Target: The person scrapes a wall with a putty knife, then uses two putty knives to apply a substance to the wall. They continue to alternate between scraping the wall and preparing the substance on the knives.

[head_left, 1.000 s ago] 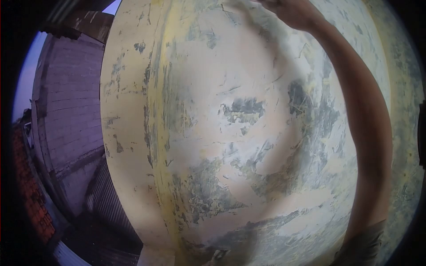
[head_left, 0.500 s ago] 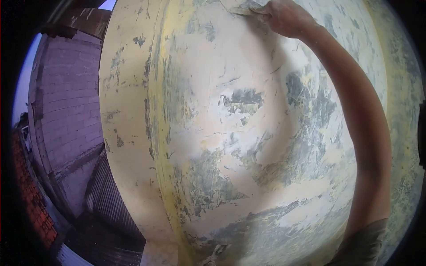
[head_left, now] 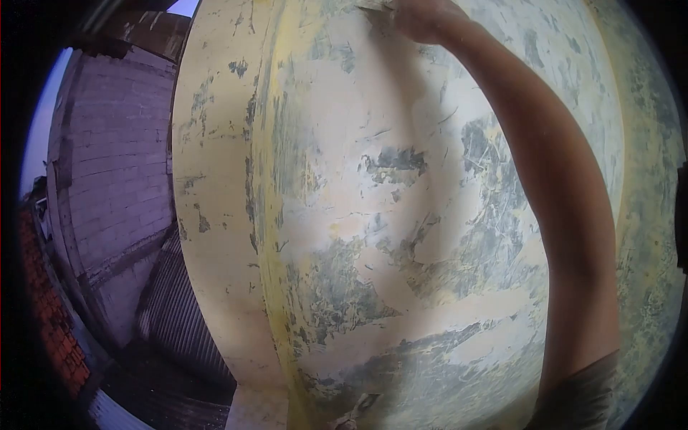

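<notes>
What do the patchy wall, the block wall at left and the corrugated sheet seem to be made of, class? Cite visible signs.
Patchy wall: likely plaster or filler, mostly matt; smeared cream areas meet grey ones.
Block wall: probably bare masonry, matt; regular joint lines show.
Corrugated sheet: metal or fibre cement, dull; parallel ridges leave it open.

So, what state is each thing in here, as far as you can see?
Right hand: raised, closed around the flat tool, partly cut off by the picture's top.
Flat tool: held at the wall; only part shows.
Right arm: reaching up, bare below the sleeve.
Sleeve: on the upper arm.
Wall: patchy, pale over grey and yellow.
Block wall: standing, bare blocks showing.
</notes>
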`<move>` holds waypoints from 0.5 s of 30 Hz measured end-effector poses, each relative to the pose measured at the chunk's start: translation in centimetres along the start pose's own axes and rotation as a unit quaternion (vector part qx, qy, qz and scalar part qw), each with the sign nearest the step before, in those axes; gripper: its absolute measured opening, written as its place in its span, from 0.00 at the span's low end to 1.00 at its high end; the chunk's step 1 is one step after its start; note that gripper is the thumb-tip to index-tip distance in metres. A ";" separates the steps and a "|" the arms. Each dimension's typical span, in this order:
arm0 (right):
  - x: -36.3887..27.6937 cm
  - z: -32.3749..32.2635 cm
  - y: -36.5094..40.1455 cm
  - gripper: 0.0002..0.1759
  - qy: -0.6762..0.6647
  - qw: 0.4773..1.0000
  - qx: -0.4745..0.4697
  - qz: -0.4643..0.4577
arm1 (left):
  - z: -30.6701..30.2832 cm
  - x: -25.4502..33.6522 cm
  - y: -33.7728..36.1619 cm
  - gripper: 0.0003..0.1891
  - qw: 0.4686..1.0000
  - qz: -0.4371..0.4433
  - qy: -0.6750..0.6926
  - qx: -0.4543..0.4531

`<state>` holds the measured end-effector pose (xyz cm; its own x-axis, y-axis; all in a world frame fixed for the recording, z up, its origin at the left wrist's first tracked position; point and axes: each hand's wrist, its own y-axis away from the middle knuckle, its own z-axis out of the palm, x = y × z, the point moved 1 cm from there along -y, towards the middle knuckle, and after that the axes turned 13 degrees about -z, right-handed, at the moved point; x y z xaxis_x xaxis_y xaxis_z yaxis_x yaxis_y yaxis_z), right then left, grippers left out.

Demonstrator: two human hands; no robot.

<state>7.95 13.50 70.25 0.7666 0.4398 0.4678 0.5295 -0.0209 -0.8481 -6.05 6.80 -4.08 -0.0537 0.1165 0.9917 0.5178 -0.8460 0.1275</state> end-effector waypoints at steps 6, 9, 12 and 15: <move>1.8 2.7 3.4 0.16 0.137 0.982 -0.058 -0.116 | 0.1 -1.4 1.5 0.20 0.999 -0.023 0.026 -0.021; 3.5 0.4 4.5 0.16 0.171 0.960 -0.070 -0.211 | 0.2 -1.8 2.1 0.20 0.998 -0.026 0.046 -0.025; 3.9 -2.3 3.1 0.16 0.142 0.969 -0.045 -0.197 | 1.0 -1.9 2.5 0.20 0.997 -0.027 0.068 -0.026; 2.2 -2.0 -1.0 0.19 0.194 0.965 -0.084 -0.155 | 0.9 -1.6 2.3 0.20 0.997 -0.025 0.072 -0.034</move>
<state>9.85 12.66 72.63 0.6224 0.0792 0.7787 0.7821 -0.1020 -0.6147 -4.04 5.16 -5.38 -0.2018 0.0884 0.9754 0.4533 -0.8744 0.1730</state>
